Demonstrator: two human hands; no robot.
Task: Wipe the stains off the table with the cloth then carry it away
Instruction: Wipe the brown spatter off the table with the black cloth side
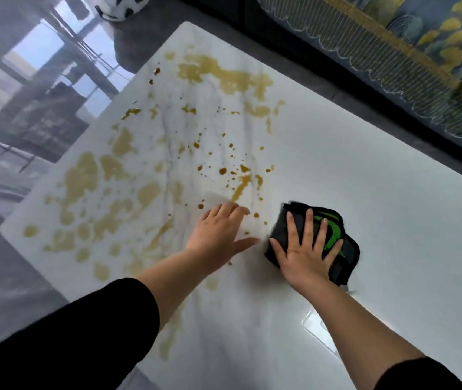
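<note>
Here, yellowish-brown stains (pixel 89 178) spread in pale smears and darker droplets over the left and middle of the white, grey-veined surface (pixel 378 192). The left hand (pixel 218 235) lies flat among them, fingers straight and close together, thumb splayed out, holding nothing. Just beside it to the right sits the cloth (pixel 347 249): dark grey to black, folded into a thick wad (layers show at its right edge), with a bright green curved marking that the fingers partly cover, so no writing can be read. The right hand (pixel 305 254) presses flat on top of it, fingers spread wide.
</note>
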